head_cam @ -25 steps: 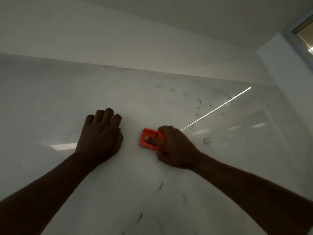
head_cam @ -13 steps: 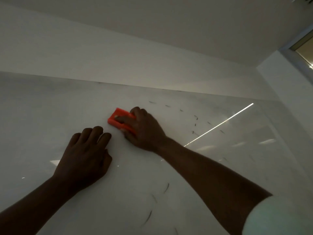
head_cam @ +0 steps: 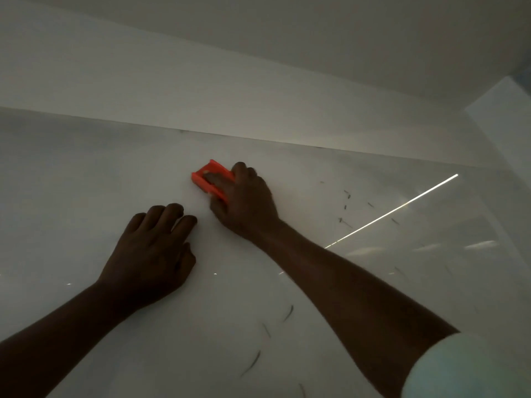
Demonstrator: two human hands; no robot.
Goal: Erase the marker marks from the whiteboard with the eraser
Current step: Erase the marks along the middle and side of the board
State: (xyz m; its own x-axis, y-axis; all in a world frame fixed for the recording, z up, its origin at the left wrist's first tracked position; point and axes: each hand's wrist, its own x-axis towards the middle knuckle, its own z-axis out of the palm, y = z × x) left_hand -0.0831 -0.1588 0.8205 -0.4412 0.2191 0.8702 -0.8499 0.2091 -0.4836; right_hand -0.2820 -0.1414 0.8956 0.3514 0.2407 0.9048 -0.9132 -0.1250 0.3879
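Observation:
The whiteboard (head_cam: 86, 196) fills the lower part of the head view, glossy and dimly lit. My right hand (head_cam: 247, 201) grips an orange eraser (head_cam: 201, 179) and presses it against the board near its top edge. My left hand (head_cam: 152, 254) rests on the board below and left of the eraser, knuckles bent, holding nothing. Short dark marker marks (head_cam: 346, 206) dot the board to the right of the eraser. More marker strokes (head_cam: 287, 313) lie under my right forearm.
The board's top edge (head_cam: 287, 142) meets a plain white wall (head_cam: 201, 90) above. A bright reflected line of light (head_cam: 393, 211) crosses the board at the right. A side wall (head_cam: 500, 124) closes the corner at the far right.
My right hand has swept the eraser up and to the left, from beside the marks toward the top edge. The left hand has stayed pressed on the board.

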